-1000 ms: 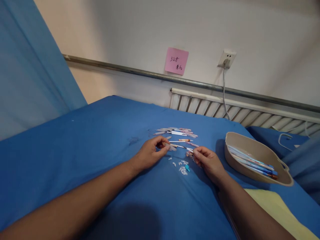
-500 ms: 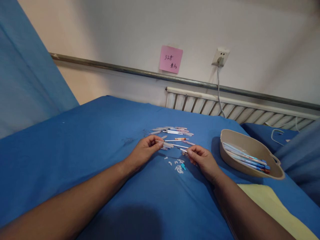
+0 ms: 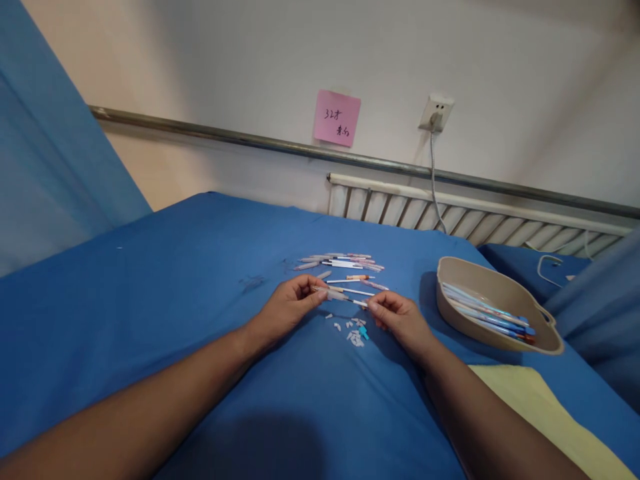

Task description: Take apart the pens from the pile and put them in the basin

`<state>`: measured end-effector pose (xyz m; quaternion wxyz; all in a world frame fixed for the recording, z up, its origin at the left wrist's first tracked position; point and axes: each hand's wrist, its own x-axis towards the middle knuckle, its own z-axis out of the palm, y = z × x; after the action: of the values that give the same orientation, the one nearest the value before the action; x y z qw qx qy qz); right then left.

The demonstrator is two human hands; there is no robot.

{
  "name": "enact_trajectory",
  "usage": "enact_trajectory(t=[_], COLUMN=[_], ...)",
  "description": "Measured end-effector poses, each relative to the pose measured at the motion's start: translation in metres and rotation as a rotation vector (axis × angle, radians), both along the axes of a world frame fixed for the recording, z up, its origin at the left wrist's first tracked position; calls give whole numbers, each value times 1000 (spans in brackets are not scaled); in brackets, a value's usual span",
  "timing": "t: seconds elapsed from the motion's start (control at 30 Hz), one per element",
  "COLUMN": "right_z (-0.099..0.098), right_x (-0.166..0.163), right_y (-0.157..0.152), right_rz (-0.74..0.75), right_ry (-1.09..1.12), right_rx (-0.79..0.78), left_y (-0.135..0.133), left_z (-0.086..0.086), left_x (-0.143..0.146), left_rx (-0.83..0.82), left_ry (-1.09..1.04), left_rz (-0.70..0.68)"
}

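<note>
My left hand [image 3: 294, 300] pinches a pale, translucent pen barrel [image 3: 337, 295] between thumb and fingers. Closed on the white end of a thin pen refill [image 3: 360, 303], my right hand [image 3: 401, 321] holds it in line with the barrel. The refill's dark front end meets the barrel's right end; how far inside it reaches is too small to tell. Behind the hands lie more barrels and white refills [image 3: 343, 265], and one pen part with an orange section [image 3: 358, 277]. Several small whitish plastic pieces [image 3: 356, 339] and a turquoise piece [image 3: 363, 332] are scattered just in front.
On the right stands a beige basket [image 3: 487, 273] with several pens [image 3: 487, 313] in it. A yellow cloth [image 3: 520, 387] lies nearer me on the blue sheet [image 3: 210, 267]. A radiator [image 3: 400, 207] and a metal rail [image 3: 240, 137] run along the wall behind.
My right hand has moved slightly left, bringing the refill from a small gap up to the barrel's end. The whole view has shifted a little.
</note>
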<state>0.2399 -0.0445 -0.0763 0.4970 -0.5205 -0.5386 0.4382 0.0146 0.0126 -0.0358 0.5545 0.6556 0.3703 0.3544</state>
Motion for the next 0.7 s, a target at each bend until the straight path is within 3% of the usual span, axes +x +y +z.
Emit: enact_trajectory(t=[0.53, 0.7], right_z=[9, 12], right_x=[-35, -32], right_y=[-23, -24], right_rz=[-17, -6], right_ry=[96, 297], right_rx=[139, 130], left_y=[-22, -23], left_z=[-10, -8], left_x=[14, 12], left_rx=[-41, 7], left_ry=[116, 185], left_rz=[-243, -322])
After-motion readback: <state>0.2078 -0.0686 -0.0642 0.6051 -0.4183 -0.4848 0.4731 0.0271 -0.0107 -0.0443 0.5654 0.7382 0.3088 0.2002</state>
